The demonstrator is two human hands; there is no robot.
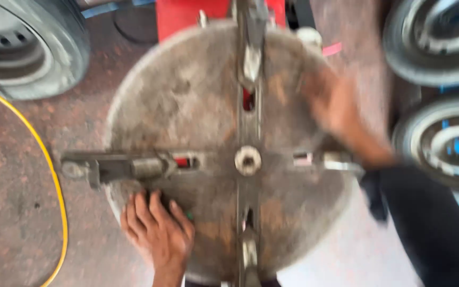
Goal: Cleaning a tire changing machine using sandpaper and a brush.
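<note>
A round, worn metal turntable [187, 101] of a tyre machine fills the middle of the view, with four slotted arms crossing at a centre bolt [248, 160]. My left hand [158, 231] lies flat on its lower left edge, fingers spread, next to a small green bit I cannot make out. My right hand [336, 109] is blurred over the upper right part of the plate, fingers apart, with nothing seen in it. A dark sleeve [431, 223] covers that arm. A clamp jaw [118, 168] sticks out at the left arm's end.
A wheel with a tyre [33, 48] lies at the top left. Two more wheels [436, 37] [447, 141] are stacked at the right. A yellow hose [54, 186] curves across the reddish floor on the left. A red machine body [187, 16] stands behind the plate.
</note>
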